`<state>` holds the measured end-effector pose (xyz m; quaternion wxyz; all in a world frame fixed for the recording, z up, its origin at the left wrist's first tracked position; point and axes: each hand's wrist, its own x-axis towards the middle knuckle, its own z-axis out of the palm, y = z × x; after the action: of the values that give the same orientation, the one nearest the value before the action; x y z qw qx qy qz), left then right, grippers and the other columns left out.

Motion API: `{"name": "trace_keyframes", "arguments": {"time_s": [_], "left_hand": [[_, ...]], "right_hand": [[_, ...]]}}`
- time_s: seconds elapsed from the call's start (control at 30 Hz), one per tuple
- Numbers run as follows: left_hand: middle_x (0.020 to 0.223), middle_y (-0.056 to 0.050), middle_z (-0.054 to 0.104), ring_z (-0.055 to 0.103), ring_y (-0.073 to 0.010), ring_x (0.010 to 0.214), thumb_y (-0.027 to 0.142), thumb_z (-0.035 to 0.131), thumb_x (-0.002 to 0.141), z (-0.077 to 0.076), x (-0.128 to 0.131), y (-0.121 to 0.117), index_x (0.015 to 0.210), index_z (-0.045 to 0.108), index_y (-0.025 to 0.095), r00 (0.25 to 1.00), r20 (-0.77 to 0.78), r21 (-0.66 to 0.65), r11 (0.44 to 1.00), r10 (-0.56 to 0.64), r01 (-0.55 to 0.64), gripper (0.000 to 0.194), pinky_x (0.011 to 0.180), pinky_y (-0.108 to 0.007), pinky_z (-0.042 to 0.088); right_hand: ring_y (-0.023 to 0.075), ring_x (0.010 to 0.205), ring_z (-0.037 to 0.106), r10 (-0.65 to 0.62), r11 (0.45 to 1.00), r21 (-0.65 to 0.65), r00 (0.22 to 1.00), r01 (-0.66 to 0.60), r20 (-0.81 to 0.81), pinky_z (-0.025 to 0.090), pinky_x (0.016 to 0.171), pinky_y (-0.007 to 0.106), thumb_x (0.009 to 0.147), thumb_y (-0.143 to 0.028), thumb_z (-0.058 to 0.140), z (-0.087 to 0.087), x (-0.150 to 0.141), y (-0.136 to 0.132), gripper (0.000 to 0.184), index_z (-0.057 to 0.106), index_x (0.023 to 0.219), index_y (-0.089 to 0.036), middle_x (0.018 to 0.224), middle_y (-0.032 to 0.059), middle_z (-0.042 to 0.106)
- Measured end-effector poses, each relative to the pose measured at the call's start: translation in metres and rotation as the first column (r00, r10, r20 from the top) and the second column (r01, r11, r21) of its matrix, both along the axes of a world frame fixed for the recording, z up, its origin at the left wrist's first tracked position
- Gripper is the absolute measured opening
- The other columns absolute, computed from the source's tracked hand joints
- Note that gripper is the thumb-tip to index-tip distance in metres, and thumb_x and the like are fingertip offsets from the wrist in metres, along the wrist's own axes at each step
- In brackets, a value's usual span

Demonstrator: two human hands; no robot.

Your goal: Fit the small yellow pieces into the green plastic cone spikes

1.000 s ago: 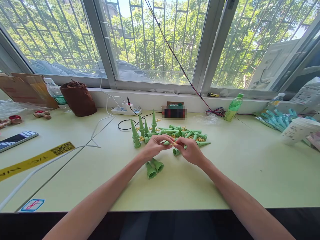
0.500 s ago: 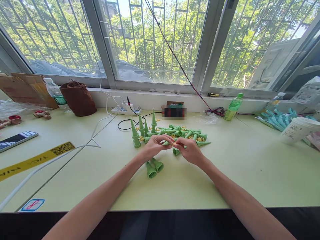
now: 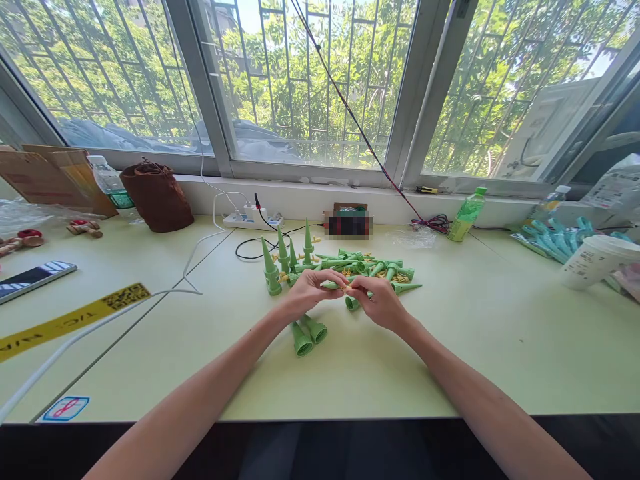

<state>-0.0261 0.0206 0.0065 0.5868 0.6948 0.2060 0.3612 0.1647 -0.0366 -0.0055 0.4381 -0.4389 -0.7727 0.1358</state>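
Observation:
My left hand (image 3: pixel 317 290) and my right hand (image 3: pixel 377 300) meet over the middle of the table, fingertips pinched together on a small yellow plastic piece (image 3: pixel 349 287). Fingers cover most of it, so its exact shape is hard to make out. Behind them lies a pile of green plastic watering spikes (image 3: pixel 393 269) mixed with small yellow plastic parts (image 3: pixel 399 277). Several spikes, such as the green cone (image 3: pixel 271 270), stand upright on the left with yellow pieces at their sides. Two more spikes (image 3: pixel 303 342) lie below my left wrist, their wide threaded ends facing me.
A white cable (image 3: pixel 187 267) runs over the left side near a phone (image 3: pixel 37 280) and a brown pouch (image 3: pixel 156 197). At the back stand a power strip (image 3: pixel 255 219) and a green bottle (image 3: pixel 467 215). A paper cup (image 3: pixel 597 261) stands far right.
Almost nothing differs. Both hands keep the same pinch at the same spot, and the spikes lie as before.

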Motion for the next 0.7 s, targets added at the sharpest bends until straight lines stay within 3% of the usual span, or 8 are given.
{"name": "trace_keyframes", "arguments": {"time_s": [0.7], "left_hand": [[0.099, -0.01, 0.069, 0.065, -0.0216, 0.092, 0.026, 0.078, 0.068, -0.0016, -0.0007, 0.0006, 0.081, 0.076, 0.014, 1.0, -0.019, -0.024, 1.0, 0.018, -0.018, 0.018, 0.083, -0.034, 0.055]], "right_hand": [[0.012, 0.054, 0.037, -0.001, 1.0, 0.006, 1.0, 0.001, 0.0, 0.031, 0.053, 0.024, 0.093, -0.036, 0.049, 0.001, -0.002, -0.0011, 0.032, 0.052, 0.066, -0.02, 0.058, -0.0027, 0.046]]}}
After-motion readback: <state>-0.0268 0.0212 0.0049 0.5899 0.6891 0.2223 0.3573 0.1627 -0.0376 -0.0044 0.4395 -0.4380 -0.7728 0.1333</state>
